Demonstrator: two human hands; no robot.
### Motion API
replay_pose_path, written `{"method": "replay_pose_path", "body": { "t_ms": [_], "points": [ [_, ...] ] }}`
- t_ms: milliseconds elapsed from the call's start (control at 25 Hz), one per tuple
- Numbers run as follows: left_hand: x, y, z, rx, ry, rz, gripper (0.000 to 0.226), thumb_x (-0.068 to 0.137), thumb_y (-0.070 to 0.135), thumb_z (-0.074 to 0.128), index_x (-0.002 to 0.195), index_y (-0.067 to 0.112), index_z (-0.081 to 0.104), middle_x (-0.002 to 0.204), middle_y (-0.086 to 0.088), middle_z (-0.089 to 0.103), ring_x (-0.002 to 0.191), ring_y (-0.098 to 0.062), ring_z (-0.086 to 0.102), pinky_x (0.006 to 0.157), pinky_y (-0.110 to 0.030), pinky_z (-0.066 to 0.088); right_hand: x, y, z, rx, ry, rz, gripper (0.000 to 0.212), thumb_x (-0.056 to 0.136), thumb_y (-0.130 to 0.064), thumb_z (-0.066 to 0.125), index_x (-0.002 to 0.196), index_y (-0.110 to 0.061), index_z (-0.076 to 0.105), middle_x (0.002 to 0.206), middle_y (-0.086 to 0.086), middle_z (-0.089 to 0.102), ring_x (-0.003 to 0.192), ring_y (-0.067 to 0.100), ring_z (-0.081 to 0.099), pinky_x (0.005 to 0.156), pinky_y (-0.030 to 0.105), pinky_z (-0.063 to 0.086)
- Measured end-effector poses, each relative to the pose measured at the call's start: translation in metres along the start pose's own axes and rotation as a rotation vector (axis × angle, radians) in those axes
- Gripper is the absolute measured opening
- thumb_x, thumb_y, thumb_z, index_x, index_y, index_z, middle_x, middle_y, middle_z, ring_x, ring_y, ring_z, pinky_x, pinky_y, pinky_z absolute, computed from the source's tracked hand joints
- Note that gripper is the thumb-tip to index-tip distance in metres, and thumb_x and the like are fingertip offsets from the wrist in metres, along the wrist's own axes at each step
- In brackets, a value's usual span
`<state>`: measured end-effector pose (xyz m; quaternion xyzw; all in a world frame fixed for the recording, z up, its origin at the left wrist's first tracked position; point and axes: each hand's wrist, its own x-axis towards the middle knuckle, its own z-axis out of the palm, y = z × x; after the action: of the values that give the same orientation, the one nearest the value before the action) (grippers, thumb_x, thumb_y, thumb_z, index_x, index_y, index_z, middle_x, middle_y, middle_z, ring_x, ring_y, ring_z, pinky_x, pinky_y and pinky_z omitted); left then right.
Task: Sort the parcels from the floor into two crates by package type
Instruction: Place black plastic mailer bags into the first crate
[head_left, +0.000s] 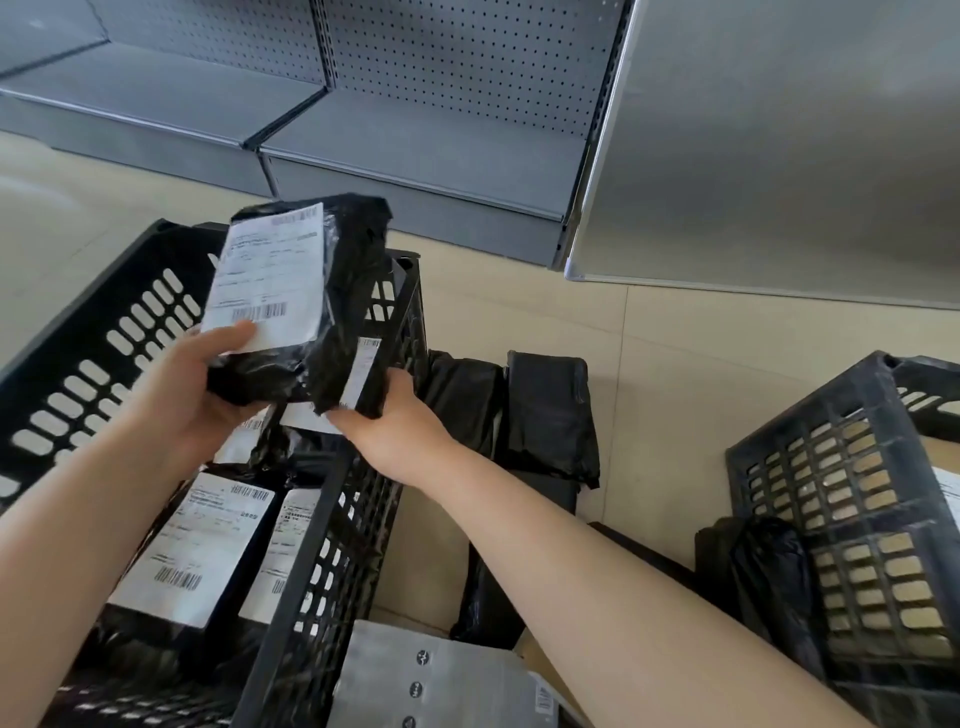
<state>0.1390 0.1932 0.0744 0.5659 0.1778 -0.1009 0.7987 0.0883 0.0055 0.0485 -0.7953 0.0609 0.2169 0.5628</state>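
My left hand (195, 395) grips a black plastic-bag parcel (340, 280) with a white shipping label, held above the left black crate (119, 322). My right hand (395, 423) holds a second black bag parcel (366, 382) by its lower edge, just under the first one, at the crate's right wall. Inside this crate lie several black bag parcels with labels (192, 551). A second black crate (852, 499) stands at the right with cardboard-coloured contents showing through its slots. More black bag parcels (550, 415) lie on the floor between the crates.
Grey metal shelving (415, 156) runs along the back, and a grey panel (779, 156) rises at the right. A silver flat package (441, 680) and a brown cardboard piece (421, 561) lie on the floor near me. Another black bag (763, 577) leans against the right crate.
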Motion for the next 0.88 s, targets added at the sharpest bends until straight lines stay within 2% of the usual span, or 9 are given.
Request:
{"method": "replay_pose_path", "body": {
  "t_ms": [80, 200, 320, 400, 480, 680, 880],
  "points": [
    [0.010, -0.001, -0.030, 0.022, 0.072, 0.006, 0.047, 0.092, 0.012, 0.059, 0.138, 0.018, 0.052, 0.121, -0.003, 0.071, 0.101, -0.019, 0.073, 0.075, -0.036, 0.062, 0.003, 0.002, 0.005, -0.094, 0.009, -0.004, 0.070, 0.096, -0.038, 0.059, 0.151, -0.017, 0.020, 0.135, 0.003, 0.059, 0.110, 0.025, 0.062, 0.095, 0.042, 0.053],
    [0.026, -0.006, -0.068, 0.055, 0.174, 0.019, 0.050, 0.094, 0.015, 0.061, 0.142, 0.020, 0.049, 0.126, -0.004, 0.067, 0.098, -0.018, 0.074, 0.081, -0.040, 0.058, 0.008, 0.000, 0.013, -0.165, 0.046, 0.033, 0.064, 0.096, -0.032, 0.053, 0.148, -0.017, 0.020, 0.126, 0.006, 0.060, 0.097, 0.028, 0.065, 0.085, 0.048, 0.058],
    [0.036, -0.015, -0.091, 0.111, 0.281, 0.027, 0.041, 0.098, 0.017, 0.059, 0.138, 0.020, 0.052, 0.117, -0.001, 0.067, 0.095, -0.014, 0.071, 0.092, -0.043, 0.053, 0.009, -0.001, 0.020, -0.178, 0.071, 0.036, 0.062, 0.095, -0.030, 0.049, 0.148, -0.018, 0.018, 0.129, 0.008, 0.056, 0.094, 0.029, 0.065, 0.080, 0.050, 0.060],
    [0.041, -0.020, -0.105, 0.157, 0.341, 0.045, 0.039, 0.098, 0.018, 0.059, 0.136, 0.020, 0.053, 0.118, -0.001, 0.065, 0.097, -0.014, 0.066, 0.093, -0.042, 0.051, 0.009, 0.000, 0.021, -0.194, 0.069, 0.034, 0.066, 0.095, -0.032, 0.047, 0.151, -0.022, 0.015, 0.133, 0.008, 0.056, 0.094, 0.029, 0.065, 0.080, 0.050, 0.060],
    [0.045, -0.024, -0.116, 0.187, 0.387, 0.055, 0.044, 0.098, 0.019, 0.060, 0.140, 0.022, 0.051, 0.129, -0.004, 0.063, 0.101, -0.016, 0.066, 0.090, -0.040, 0.052, 0.009, -0.001, 0.021, -0.216, 0.069, 0.037, 0.068, 0.095, -0.032, 0.047, 0.152, -0.021, 0.011, 0.131, 0.008, 0.057, 0.092, 0.028, 0.065, 0.080, 0.050, 0.060],
    [0.056, -0.044, -0.119, 0.247, 0.434, 0.029, 0.047, 0.101, 0.021, 0.055, 0.146, 0.022, 0.044, 0.136, -0.005, 0.057, 0.116, -0.023, 0.059, 0.097, -0.042, 0.049, 0.008, -0.001, 0.022, -0.223, 0.072, 0.029, 0.066, 0.097, -0.030, 0.045, 0.152, -0.017, 0.010, 0.125, 0.007, 0.061, 0.089, 0.027, 0.066, 0.080, 0.050, 0.060],
    [0.066, -0.063, -0.113, 0.301, 0.414, -0.012, 0.040, 0.103, 0.021, 0.051, 0.142, 0.020, 0.048, 0.131, -0.006, 0.057, 0.111, -0.023, 0.057, 0.091, -0.041, 0.048, 0.008, -0.001, 0.026, -0.209, 0.069, 0.050, 0.063, 0.098, -0.030, 0.040, 0.151, -0.020, 0.007, 0.121, 0.009, 0.061, 0.087, 0.034, 0.066, 0.076, 0.053, 0.059]
  ]
}}
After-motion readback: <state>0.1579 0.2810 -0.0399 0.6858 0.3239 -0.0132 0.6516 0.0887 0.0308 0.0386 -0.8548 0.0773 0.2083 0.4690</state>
